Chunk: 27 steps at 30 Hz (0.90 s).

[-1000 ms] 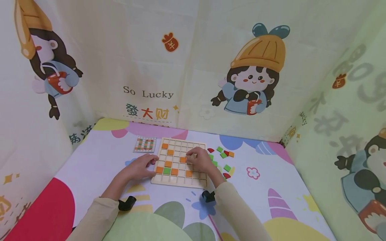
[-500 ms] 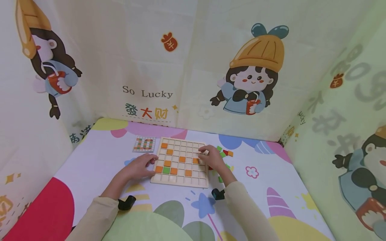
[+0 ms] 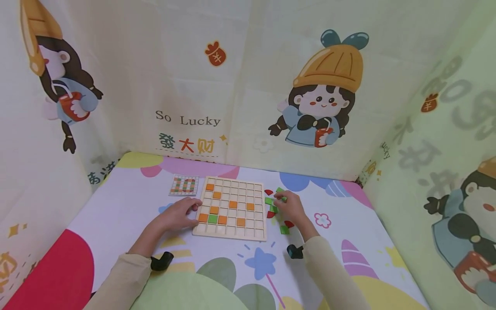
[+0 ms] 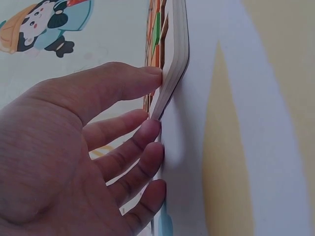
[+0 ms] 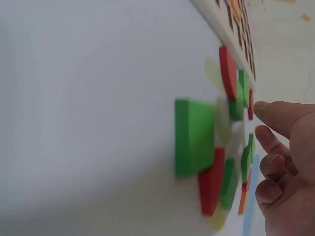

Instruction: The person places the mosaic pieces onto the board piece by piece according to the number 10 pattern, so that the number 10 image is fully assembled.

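A wooden grid board (image 3: 228, 236) lies flat, with several orange square tiles (image 3: 233, 204) and one green tile (image 3: 212, 219) in its cells. My left hand (image 3: 180, 214) touches the board's left side; in the left wrist view the thumb rests at the board's edge (image 4: 179, 44) and the fingers are loosely spread. To the right of the board, my right hand (image 3: 292, 209) hovers over loose green and red pieces. In the right wrist view, its thumb and index finger stand apart above the pieces, among them a green block (image 5: 197, 137) and a red piece (image 5: 228, 73).
A small card (image 3: 184, 185) printed with a coloured grid pattern lies beyond the left hand, beside the board. A patterned cloth (image 3: 155, 284) covers the table. Printed fabric walls (image 3: 248, 86) enclose its back and sides.
My right hand moved right from the middle of the board to the loose pieces. An orange tile now sits in a cell near the board's right side. The left hand stayed put.
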{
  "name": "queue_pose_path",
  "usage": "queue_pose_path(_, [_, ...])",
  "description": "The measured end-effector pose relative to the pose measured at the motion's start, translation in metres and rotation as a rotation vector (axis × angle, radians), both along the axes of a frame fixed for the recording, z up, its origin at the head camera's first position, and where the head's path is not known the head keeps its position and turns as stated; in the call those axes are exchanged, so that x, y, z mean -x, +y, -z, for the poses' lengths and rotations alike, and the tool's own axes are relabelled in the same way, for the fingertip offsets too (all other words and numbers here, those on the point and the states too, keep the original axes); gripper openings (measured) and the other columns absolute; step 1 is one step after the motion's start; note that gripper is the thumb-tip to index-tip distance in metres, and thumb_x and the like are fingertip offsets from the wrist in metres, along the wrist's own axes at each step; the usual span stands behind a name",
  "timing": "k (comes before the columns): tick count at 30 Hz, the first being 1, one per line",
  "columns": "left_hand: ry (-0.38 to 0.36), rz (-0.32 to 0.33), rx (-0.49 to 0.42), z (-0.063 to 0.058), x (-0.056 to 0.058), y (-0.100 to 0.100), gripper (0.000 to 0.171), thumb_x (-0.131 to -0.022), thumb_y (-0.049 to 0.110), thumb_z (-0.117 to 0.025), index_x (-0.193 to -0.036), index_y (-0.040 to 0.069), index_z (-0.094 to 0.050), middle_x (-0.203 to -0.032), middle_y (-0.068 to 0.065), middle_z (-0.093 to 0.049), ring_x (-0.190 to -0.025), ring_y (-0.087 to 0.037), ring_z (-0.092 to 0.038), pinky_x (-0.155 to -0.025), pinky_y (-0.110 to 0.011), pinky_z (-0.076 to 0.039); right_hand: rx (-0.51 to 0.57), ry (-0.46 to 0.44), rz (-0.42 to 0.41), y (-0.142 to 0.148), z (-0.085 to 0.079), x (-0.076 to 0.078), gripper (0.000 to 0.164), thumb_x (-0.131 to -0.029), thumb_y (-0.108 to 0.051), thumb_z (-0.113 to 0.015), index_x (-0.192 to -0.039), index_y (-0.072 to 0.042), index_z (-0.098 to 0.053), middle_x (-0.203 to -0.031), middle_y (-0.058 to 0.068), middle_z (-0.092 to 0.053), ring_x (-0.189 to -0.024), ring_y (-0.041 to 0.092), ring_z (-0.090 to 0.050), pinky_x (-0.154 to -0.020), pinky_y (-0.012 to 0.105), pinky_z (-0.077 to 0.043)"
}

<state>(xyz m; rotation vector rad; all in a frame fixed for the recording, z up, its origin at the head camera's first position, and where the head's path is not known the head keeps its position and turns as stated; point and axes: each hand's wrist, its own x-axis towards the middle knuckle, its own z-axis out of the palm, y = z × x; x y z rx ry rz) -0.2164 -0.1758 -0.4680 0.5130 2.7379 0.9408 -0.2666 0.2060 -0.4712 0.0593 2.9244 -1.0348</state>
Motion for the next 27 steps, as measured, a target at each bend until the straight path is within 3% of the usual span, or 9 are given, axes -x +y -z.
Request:
queue_pose_path(15, [-0.003, -0.003, -0.008, 0.004, 0.002, -0.004, 0.057, -0.078, 0.017, -0.076, -0.129, 0.006, -0.054, -0.103, -0.003, -0.054, -0.093, -0.019, -0.047, -0.082, -0.036, -0.042, -0.104, 0.02, 0.072, 0.057, -0.004, 0.007, 0.032, -0.091, -0.018, -0.065, -0.12, -0.007, -0.064, -0.128, 0.017, -0.054, -0.12, 0.036, -0.048, -0.103, 0.053, -0.042])
queue_pose_path(27, [-0.001, 0.004, -0.015, 0.005, 0.001, -0.002, 0.055, -0.078, 0.016, -0.076, -0.128, 0.006, -0.055, -0.102, -0.002, -0.054, -0.093, -0.018, -0.047, -0.082, -0.036, -0.042, -0.143, -0.025, 0.067, 0.07, 0.002, 0.016, 0.039, -0.091, -0.019, -0.065, -0.127, -0.008, -0.06, -0.136, 0.018, -0.05, -0.129, 0.038, -0.042, -0.109, 0.058, -0.033])
